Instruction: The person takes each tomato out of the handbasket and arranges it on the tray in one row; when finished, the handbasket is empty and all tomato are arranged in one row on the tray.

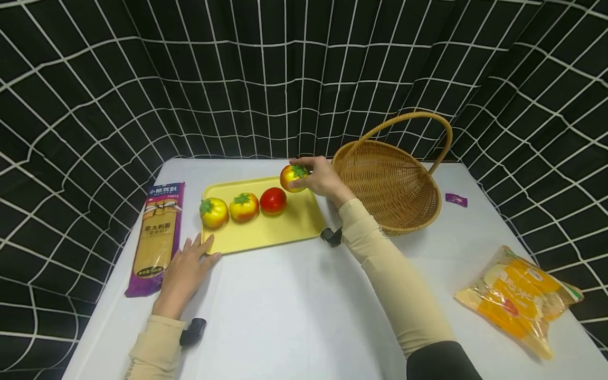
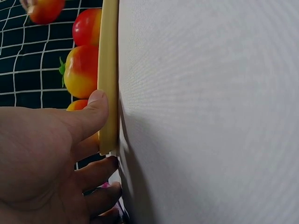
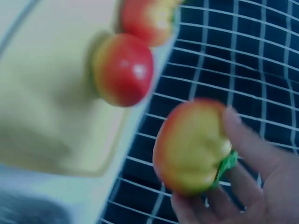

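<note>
My right hand (image 1: 323, 179) holds a red-and-yellow tomato (image 1: 293, 178) with a green leafy top, above the right end of a yellow tray (image 1: 290, 227). In the right wrist view the thumb and fingers lie around this tomato (image 3: 191, 147). Three more tomatoes sit in a row on the tray: a yellow-red one (image 1: 215, 212) at the left, another (image 1: 244, 207) beside it, and a mostly red one (image 1: 273, 200). At the tray's near left corner rests my left hand (image 1: 187, 272), fingers relaxed. Its thumb (image 2: 96, 112) touches the rim in the left wrist view.
Just right of the tray stands a wicker basket (image 1: 385, 184) with a tall arched handle. A purple pasta packet (image 1: 157, 237) lies left of the tray. Farther right are a small purple wrapper (image 1: 456, 199) and an orange snack bag (image 1: 518, 295). Black gridded cloth (image 1: 247, 79) surrounds the white table.
</note>
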A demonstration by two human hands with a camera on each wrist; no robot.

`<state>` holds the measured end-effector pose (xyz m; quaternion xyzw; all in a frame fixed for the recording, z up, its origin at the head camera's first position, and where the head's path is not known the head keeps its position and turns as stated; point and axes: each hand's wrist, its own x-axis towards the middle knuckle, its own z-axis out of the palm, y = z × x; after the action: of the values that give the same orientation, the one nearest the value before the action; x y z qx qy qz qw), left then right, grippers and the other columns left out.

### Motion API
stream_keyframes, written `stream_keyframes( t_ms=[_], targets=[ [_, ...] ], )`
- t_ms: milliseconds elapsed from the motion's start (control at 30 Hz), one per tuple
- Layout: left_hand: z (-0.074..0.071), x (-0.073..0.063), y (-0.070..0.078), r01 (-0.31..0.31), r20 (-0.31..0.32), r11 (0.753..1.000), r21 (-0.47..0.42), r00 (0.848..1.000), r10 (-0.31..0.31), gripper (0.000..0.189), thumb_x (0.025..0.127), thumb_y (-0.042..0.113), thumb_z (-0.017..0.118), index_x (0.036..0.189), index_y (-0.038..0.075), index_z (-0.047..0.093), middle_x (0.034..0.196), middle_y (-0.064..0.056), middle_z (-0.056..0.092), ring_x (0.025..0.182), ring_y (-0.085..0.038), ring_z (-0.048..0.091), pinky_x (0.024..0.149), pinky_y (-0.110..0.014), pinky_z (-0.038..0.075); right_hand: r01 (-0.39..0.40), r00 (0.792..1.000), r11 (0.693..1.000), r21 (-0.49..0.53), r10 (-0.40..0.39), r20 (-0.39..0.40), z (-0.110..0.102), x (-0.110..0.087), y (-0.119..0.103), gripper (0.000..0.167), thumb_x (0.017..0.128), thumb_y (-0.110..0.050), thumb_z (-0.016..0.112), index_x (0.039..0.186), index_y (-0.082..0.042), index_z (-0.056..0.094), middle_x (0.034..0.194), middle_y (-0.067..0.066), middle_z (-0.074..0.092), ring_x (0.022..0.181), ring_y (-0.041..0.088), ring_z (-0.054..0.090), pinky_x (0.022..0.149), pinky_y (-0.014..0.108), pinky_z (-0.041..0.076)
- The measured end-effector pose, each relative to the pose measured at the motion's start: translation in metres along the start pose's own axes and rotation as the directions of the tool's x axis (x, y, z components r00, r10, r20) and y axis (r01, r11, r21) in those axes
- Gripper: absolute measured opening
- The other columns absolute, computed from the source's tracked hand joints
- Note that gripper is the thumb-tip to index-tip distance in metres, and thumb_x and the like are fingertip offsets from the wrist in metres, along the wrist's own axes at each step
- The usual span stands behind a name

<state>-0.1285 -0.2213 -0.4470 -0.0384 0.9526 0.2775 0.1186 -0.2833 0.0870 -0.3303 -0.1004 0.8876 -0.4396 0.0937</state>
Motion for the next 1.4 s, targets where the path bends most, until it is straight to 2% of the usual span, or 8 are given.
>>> stream_keyframes(
  t_ms=[100, 233, 400, 600, 833, 1133, 1267, 1400],
  targets=[
    [0.001, -0.001, 0.002, -0.007, -0.005, 1.000, 0.005, 1.000, 0.007, 0.064, 0.111, 0.037, 0.052, 0.165, 0.008, 0.034, 0.173, -0.028, 0.017, 0.161, -0.055, 0.007, 0.132, -0.069, 0.003, -0.033, 0.997, 0.999, -0.002, 0.032, -0.068, 0.009, 0.004, 0.010, 0.060, 0.088, -0.005, 0.086, 0.144, -0.006, 0.066, 0.144, 0.020, 0.066, 0.123, 0.031, 0.062, 0.116, 0.041, 0.052],
    [0.001, -0.001, 0.004, -0.015, -0.009, 1.000, 0.006, 1.000, 0.015, 0.064, 0.111, 0.037, 0.053, 0.165, 0.009, 0.034, 0.173, -0.028, 0.018, 0.161, -0.055, 0.008, 0.132, -0.069, 0.004, -0.076, 0.991, 0.997, 0.026, 0.079, -0.112, 0.016, 0.006, 0.021, 0.060, 0.088, -0.002, 0.084, 0.144, -0.003, 0.064, 0.144, 0.021, 0.065, 0.124, 0.032, 0.062, 0.117, 0.042, 0.052],
    [0.002, -0.001, 0.003, -0.019, -0.009, 1.000, 0.005, 1.000, 0.020, 0.065, 0.111, 0.038, 0.053, 0.165, 0.007, 0.034, 0.173, -0.029, 0.018, 0.161, -0.055, 0.008, 0.132, -0.068, 0.004, -0.128, 0.983, 0.991, 0.025, 0.130, -0.132, 0.027, 0.008, 0.032, 0.061, 0.088, -0.004, 0.084, 0.146, -0.005, 0.063, 0.144, 0.022, 0.064, 0.128, 0.035, 0.063, 0.117, 0.042, 0.052],
    [0.003, -0.002, 0.003, -0.025, -0.001, 1.000, 0.002, 1.000, 0.025, 0.065, 0.111, 0.038, 0.053, 0.165, 0.007, 0.034, 0.172, -0.029, 0.018, 0.161, -0.055, 0.008, 0.132, -0.067, 0.003, -0.220, 0.965, 0.973, 0.069, 0.228, -0.132, 0.037, 0.006, 0.045, 0.064, 0.087, -0.003, 0.085, 0.148, -0.007, 0.062, 0.149, 0.023, 0.060, 0.136, 0.036, 0.058, 0.124, 0.043, 0.046],
    [0.002, -0.003, 0.004, -0.022, -0.002, 1.000, -0.006, 1.000, 0.022, 0.065, 0.111, 0.037, 0.053, 0.165, 0.007, 0.034, 0.173, -0.029, 0.017, 0.161, -0.055, 0.007, 0.133, -0.067, 0.002, -0.203, 0.972, 0.979, 0.026, 0.205, -0.119, 0.044, 0.005, 0.055, 0.064, 0.088, -0.008, 0.086, 0.147, -0.006, 0.062, 0.151, 0.025, 0.058, 0.139, 0.038, 0.057, 0.125, 0.045, 0.044],
    [0.002, -0.002, 0.003, -0.031, 0.011, 1.000, 0.002, 0.999, 0.031, 0.066, 0.111, 0.040, 0.052, 0.165, 0.007, 0.033, 0.172, -0.030, 0.016, 0.160, -0.056, 0.006, 0.132, -0.068, 0.002, -0.207, 0.971, 0.978, 0.023, 0.208, -0.116, 0.047, 0.004, 0.057, 0.066, 0.089, -0.009, 0.086, 0.150, -0.007, 0.060, 0.151, 0.025, 0.058, 0.140, 0.038, 0.057, 0.126, 0.046, 0.043],
    [0.003, -0.001, 0.003, -0.029, 0.019, 1.000, 0.003, 0.999, 0.029, 0.066, 0.111, 0.039, 0.052, 0.165, 0.007, 0.033, 0.173, -0.029, 0.015, 0.161, -0.055, 0.006, 0.132, -0.067, 0.002, -0.211, 0.970, 0.977, 0.025, 0.213, -0.119, 0.045, 0.002, 0.056, 0.071, 0.090, -0.011, 0.085, 0.154, -0.010, 0.056, 0.154, 0.023, 0.056, 0.139, 0.037, 0.056, 0.125, 0.046, 0.044],
    [0.002, -0.001, 0.003, -0.023, 0.023, 1.000, -0.004, 0.999, 0.024, 0.065, 0.111, 0.038, 0.052, 0.165, 0.007, 0.033, 0.173, -0.029, 0.015, 0.161, -0.055, 0.005, 0.132, -0.068, 0.001, -0.184, 0.975, 0.983, -0.008, 0.182, -0.128, 0.039, -0.003, 0.048, 0.071, 0.092, -0.016, 0.084, 0.156, -0.013, 0.053, 0.159, 0.020, 0.053, 0.141, 0.035, 0.054, 0.127, 0.048, 0.041]
  ],
)
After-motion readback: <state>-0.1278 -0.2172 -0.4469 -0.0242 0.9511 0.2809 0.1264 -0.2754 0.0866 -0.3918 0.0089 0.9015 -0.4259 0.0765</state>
